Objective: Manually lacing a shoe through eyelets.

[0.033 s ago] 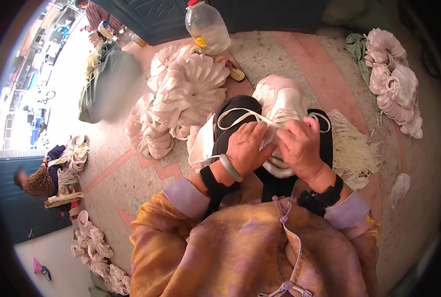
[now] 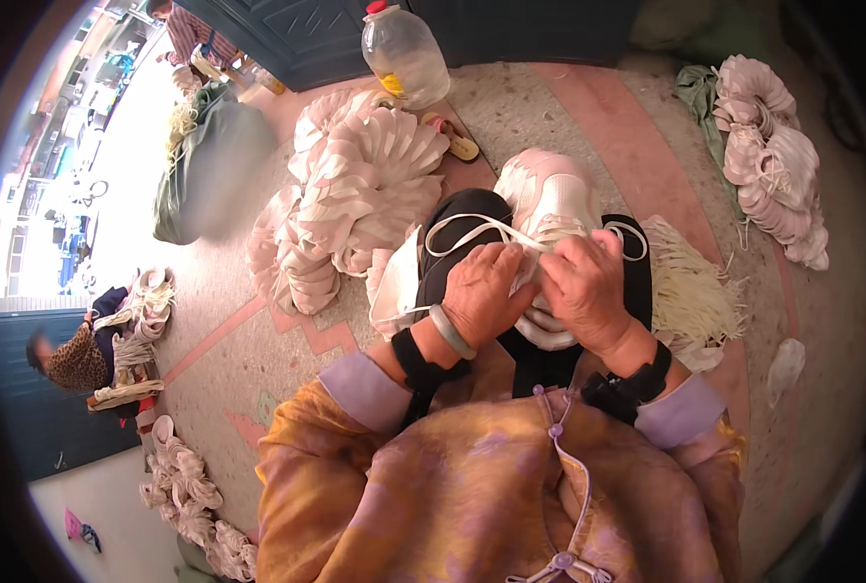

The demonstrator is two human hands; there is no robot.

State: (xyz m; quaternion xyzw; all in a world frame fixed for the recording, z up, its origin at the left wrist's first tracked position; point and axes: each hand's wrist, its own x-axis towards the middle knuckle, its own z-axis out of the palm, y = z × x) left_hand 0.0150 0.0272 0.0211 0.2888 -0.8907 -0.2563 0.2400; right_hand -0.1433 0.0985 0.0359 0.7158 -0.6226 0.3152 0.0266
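A white sneaker (image 2: 552, 189) stands between my knees with its toe pointing away from me. My left hand (image 2: 486, 299) lies over the left side of its opening, fingers bent together at the lacing. From the right, my right hand (image 2: 588, 291) pinches at the same spot, its fingertips close to the left hand's. A white shoelace (image 2: 472, 233) runs out from between the hands and loops over my dark left trouser knee. Another loop of lace (image 2: 635, 233) hangs by my right knee. The exact grip of the fingertips on the lace is partly hidden.
Left of my knees lies a large heap of pale shoe parts (image 2: 355, 194). A bundle of cream laces (image 2: 695, 291) is at my right. Farther off are a clear jug (image 2: 408, 63), a sandal (image 2: 457, 141), more shoe parts (image 2: 773, 175) and two other people.
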